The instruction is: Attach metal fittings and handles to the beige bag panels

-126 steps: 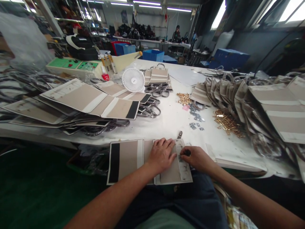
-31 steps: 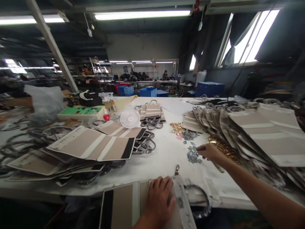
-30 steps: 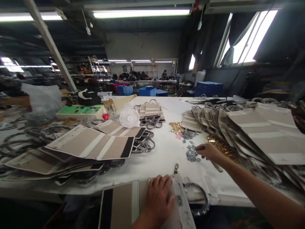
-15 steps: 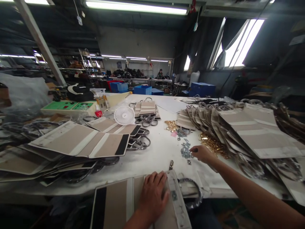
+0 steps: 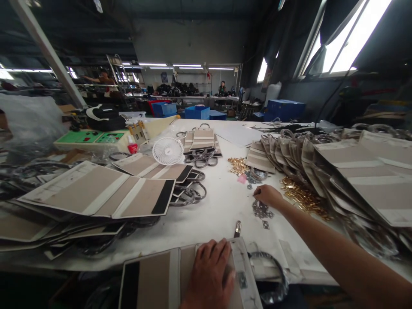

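Note:
My left hand (image 5: pixel 210 272) lies with fingers stretched out on an opened beige bag panel (image 5: pixel 161 274) at the table's near edge. A small metal plate (image 5: pixel 242 280) sits on the panel's pale right strip, and a plastic-wrapped handle (image 5: pixel 272 274) loops out beside it. My right hand (image 5: pixel 269 195) reaches to the far side of a pile of small grey metal plates (image 5: pixel 262 210), fingertips pinched together. Whatever they hold, if anything, is too small to make out. A metal clasp on a dark strap (image 5: pixel 237 228) sticks out just beyond the panel.
Stacked beige bag panels (image 5: pixel 96 189) lie at left, with a white fan (image 5: pixel 168 151) behind them. More bag pieces (image 5: pixel 360 171) are piled at right. Gold-coloured metal parts (image 5: pixel 302 197) and a smaller gold heap (image 5: pixel 238 165) lie on the white table (image 5: pixel 219 193).
My right hand has shifted from the right side of the metal plates to their far side, still with fingers together. My left hand stays on the panel. The camera view has shifted.

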### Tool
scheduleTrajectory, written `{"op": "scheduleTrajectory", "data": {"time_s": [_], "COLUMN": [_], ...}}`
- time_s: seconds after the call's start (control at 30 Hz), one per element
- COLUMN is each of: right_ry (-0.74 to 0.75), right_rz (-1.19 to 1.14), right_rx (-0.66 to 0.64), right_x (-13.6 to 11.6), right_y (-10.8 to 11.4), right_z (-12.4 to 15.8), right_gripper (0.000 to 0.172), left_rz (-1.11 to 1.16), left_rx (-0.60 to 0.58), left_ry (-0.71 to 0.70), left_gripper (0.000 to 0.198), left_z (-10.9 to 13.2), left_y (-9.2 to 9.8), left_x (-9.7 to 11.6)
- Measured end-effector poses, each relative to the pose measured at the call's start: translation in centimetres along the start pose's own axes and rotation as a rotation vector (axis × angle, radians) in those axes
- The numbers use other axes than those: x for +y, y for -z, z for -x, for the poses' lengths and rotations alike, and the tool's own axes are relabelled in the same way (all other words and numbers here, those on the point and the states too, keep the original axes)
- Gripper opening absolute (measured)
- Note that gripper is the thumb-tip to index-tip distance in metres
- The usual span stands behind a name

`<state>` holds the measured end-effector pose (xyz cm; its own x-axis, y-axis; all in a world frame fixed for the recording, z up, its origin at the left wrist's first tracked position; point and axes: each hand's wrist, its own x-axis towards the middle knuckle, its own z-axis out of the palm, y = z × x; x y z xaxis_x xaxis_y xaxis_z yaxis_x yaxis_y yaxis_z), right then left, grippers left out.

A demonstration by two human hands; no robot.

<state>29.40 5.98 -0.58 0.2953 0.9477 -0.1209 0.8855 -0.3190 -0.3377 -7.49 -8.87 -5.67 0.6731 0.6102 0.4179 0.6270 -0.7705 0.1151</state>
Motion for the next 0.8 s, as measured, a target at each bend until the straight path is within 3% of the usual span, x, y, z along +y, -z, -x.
{"op": "scheduleTrajectory", "data": {"time_s": [0.17, 0.3, 0.47, 0.63, 0.8], "right_ry": [-0.018, 0.021, 0.174, 0.371, 0.442], "right_rz": [-0.021, -0.082, -0.208, -0.328, -0.192], "right_rx": [0.002, -0.004, -0.19, -0.458, -0.428], "right_x": [-0.6, -1.4, -4.4, -8.8, -10.6], "right_y": [0.1, 1.2, 2.5, 1.1, -1.0], "right_z": [0.1, 1.9, 8.4, 15.6, 17.2], "right_gripper": [0.02, 0.017, 0.023, 0.023, 0.028], "left_rz": [0.066, 0.152, 0.224, 0.236, 0.261], "left_rx": [0.016, -0.05, -0.102, -0.09, -0.071], "left_ry": [0.057, 0.106, 0.144, 0.146, 0.159], "left_gripper": [0.056, 0.054, 0.06, 0.059, 0.06], "left_z": [-0.3, -0.5, -0.5, -0.3, -0.2], "left_y": [0.7, 1.2, 1.5, 1.9, 2.2], "left_x": [0.6, 1.1, 1.4, 1.7, 1.9]}}
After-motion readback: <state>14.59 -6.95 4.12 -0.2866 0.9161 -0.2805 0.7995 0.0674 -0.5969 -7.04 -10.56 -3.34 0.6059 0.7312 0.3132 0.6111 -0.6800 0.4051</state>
